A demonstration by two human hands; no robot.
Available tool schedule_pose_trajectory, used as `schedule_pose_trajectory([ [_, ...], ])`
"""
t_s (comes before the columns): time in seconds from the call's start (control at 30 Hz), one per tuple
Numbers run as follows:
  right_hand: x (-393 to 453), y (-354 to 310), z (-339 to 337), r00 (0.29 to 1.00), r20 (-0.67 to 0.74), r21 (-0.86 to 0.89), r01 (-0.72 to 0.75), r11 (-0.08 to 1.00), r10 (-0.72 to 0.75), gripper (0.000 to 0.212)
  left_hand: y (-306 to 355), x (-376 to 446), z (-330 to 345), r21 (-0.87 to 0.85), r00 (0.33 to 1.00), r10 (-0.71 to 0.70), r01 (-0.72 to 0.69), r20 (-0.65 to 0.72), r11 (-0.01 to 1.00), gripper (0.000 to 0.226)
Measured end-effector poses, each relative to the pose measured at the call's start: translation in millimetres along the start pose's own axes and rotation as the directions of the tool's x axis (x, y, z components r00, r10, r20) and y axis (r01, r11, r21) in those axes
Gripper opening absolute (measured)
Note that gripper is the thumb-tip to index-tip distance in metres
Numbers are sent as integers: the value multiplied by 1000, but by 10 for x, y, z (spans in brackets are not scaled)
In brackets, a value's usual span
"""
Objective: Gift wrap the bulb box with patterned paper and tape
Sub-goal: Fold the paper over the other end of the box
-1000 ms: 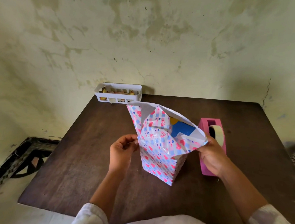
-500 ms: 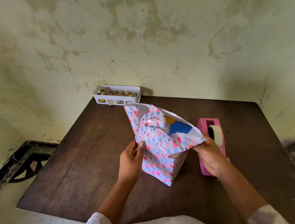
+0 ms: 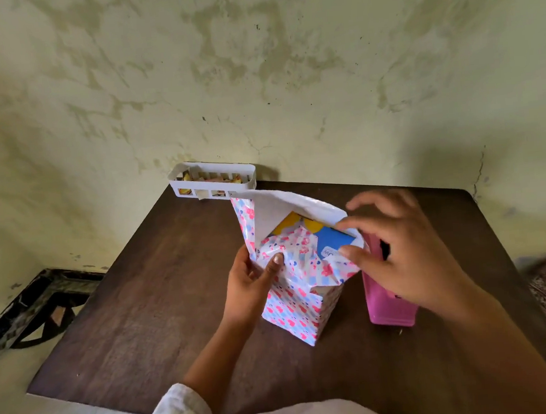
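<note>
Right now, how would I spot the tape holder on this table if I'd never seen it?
Start at the dark brown wooden table against the stained wall. Beside the upright box wrapped in pink-and-blue heart paper, look past the right hand, which partly covers it. The pink plastic tape dispenser is the only solid pink block there; the slotted basket is white.

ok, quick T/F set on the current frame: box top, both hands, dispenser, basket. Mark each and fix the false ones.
1. The top of the bulb box is fully covered by the patterned paper. False: blue and yellow box still shows.
2. The left hand presses a paper flap down with its thumb. True.
3. The right hand holds a strip of tape. False: no tape in it; its fingers are at the paper's right edge.
4. The pink tape dispenser stands right of the box. True.
5. The white basket sits at the table's near edge. False: far edge, by the wall.
</note>
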State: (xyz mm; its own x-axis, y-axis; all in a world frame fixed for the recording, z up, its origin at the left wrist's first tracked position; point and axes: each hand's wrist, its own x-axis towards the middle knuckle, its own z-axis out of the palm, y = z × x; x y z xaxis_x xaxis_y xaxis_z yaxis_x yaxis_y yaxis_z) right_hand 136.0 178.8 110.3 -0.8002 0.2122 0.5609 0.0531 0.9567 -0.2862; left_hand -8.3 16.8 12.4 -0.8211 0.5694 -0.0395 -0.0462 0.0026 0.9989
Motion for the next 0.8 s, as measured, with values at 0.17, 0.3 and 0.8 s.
schedule_pose_trajectory([
  [0.17, 70, -51, 49, 953, 300, -258, 48, 965, 33, 31, -37, -27, 31, 15, 999, -47, 47, -4, 999, 39],
  [0.3, 137, -125, 6, 950, 307, -213, 6, 977, 61, 14, -46, -47, 9, 6, 999, -48, 48, -3, 999, 39],
  [0.8, 46, 50, -125, 963, 263, -71, -42, 997, 59, 47, -25, -50, 36, 37, 996, -75, 77, -41, 996, 50],
])
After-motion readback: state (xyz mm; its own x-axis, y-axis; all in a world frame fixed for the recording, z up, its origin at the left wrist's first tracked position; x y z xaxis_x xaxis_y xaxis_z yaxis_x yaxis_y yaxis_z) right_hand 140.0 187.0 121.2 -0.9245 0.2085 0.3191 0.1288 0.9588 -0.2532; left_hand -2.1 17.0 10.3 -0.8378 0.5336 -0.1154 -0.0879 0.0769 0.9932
